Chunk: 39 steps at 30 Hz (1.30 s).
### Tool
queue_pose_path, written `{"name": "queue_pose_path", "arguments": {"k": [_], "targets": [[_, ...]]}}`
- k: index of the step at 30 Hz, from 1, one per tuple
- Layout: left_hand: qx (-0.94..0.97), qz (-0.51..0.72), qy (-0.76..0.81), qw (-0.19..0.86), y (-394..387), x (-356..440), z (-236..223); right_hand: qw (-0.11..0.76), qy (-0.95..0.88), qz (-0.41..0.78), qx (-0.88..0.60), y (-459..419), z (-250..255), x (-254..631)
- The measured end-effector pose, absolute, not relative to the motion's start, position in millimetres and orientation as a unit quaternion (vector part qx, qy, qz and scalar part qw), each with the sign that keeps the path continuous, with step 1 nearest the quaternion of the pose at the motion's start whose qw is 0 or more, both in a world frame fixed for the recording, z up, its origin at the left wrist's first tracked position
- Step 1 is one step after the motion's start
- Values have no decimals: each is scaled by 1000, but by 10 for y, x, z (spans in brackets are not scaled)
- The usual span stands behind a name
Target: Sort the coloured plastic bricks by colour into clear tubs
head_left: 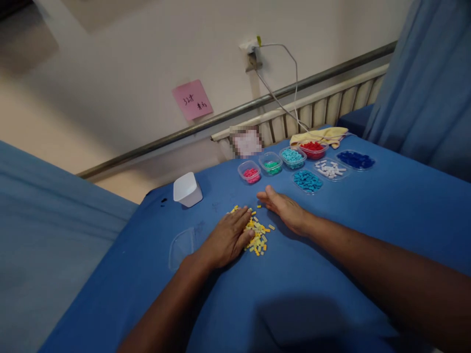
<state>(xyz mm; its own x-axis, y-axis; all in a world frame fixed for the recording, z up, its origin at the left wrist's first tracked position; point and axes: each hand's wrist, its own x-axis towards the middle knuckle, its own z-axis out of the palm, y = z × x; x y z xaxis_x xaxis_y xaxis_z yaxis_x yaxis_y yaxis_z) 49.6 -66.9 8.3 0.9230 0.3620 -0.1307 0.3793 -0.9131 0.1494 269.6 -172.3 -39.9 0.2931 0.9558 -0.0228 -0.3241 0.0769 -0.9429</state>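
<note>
While the left hand (230, 236) lies palm down over the near-left part of a loose pile of yellow pieces (259, 234), its fingers extended and touching them, the right hand (285, 208) stands on edge just beyond the pile's right side. Neither hand is clenched; the right one is open, its fingers pointing left, and no object shows in its grip. The yellow pieces, in paler and deeper shades, lie spread on the blue-covered desk (294, 279), between the two hands and partly under the left.

To the left of the pile lies an empty clear plastic tray (182, 249), partly behind the left wrist, and farther off stands a white tub (187, 189). Along the far side, a group of clear containers holds small pieces: pink (251, 172), green (273, 167), light blue (292, 156) and red (312, 147), with teal (308, 181), white (330, 169) and dark blue (355, 160) ones nearer or farther right. A yellow cloth (331, 135) lies just behind the red ones.
</note>
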Motion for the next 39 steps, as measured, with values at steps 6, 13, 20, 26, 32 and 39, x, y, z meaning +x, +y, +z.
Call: {"name": "queue_pose_path", "arguments": {"k": [6, 13, 20, 26, 32, 39], "targets": [[976, -37, 203, 65, -996, 123, -4, 611, -410, 532, -419, -1808, -345, 2409], [981, -47, 183, 53, -1346, -80, 49, 645, -344, 569, -377, -1823, -340, 2409], [986, -40, 142, 72, -1399, 260, 27, 636, -316, 575, -406, -1667, -337, 2506], [987, -72, 129, 66, -1503, 107, 57, 668, -299, 555, -396, -1697, -327, 2545], [979, -49, 196, 35, -1358, 238, 27, 636, -254, 615, -391, -1701, -293, 2518], [972, -37, 230, 38, -1106, 295, -59, 655, -241, 581, -418, -1736, -354, 2584]]}}
